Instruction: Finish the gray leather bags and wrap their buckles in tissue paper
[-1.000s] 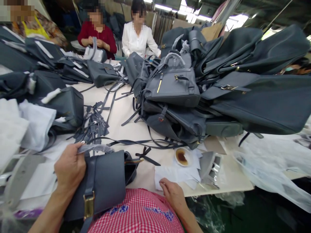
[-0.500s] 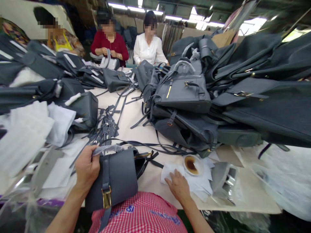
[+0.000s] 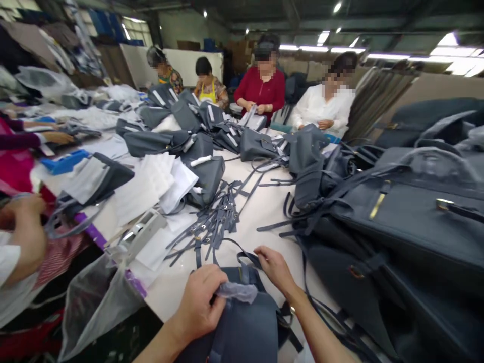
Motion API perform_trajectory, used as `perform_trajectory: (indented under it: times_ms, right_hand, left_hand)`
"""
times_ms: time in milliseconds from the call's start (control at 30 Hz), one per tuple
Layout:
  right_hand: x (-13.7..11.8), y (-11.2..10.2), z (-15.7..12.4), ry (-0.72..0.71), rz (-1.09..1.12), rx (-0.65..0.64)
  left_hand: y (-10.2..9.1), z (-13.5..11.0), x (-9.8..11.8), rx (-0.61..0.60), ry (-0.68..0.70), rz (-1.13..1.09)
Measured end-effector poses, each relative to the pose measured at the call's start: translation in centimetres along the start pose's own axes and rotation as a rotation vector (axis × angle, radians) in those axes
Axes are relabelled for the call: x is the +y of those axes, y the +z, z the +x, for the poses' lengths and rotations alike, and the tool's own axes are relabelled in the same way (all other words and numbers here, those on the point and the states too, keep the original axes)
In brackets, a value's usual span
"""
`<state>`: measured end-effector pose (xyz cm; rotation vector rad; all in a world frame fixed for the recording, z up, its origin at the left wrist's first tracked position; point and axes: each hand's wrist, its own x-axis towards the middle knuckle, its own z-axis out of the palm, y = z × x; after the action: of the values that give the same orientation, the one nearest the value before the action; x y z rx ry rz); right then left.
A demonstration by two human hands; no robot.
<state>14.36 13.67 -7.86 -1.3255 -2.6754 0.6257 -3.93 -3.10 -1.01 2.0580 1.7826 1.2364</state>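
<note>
Dark blue, the bag (image 3: 247,327) lies nearest, at the desk (image 3: 262,209) edge; left hand (image 3: 202,300) fingers grip its wrapped handle (image 3: 242,292). Right hand (image 3: 278,272) fingers, narrow, meet a strap (image 3: 252,257), hold unclear. Strap handling seems underway, calling for a steady bag. Farther: loose straps (image 3: 227,212).

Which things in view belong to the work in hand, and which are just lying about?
In hand or close by:
- dark bag, its wrapped handle gripped by the left hand
- thin strap at the right hand; grip unclear

Apparently just lying about:
- buckled straps
- white sheets
- blue tray
- large bag at right
</note>
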Motion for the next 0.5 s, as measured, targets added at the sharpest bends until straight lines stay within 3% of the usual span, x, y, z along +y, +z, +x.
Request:
perform_trajectory:
  times_ms: [100,200,267,333,400,500]
  right_hand:
    - [0.4,-0.3,5.4,0.003,-0.045,-0.223]
    - [2.9,-0.1,6.6,0.112,-0.127,-0.436]
    - [5.0,-0.1,4.4,0.205,-0.184,-0.521]
    - [6.2,-0.1,0.3,0.277,-0.215,-0.561]
    - [6.1,0.5,-4.4,0.31,-0.205,-0.553]
    - [4.3,3.0,-9.6,0.311,-0.157,-0.424]
  left_hand:
    - [-0.3,-0.2,-1.1,-0.019,-0.116,-0.073]
    - [-0.3,-0.6,-3.2,0.059,-0.411,-0.149]
    - [-0.1,-0.9,-4.9,0.143,-0.604,-0.162]
    - [0.1,-1.0,-6.5,0.201,-0.72,-0.167]
    - [0.4,-0.6,-7.9,0.227,-0.778,-0.176]
    - [0.9,0.8,-9.5,0.249,-0.796,-0.192]
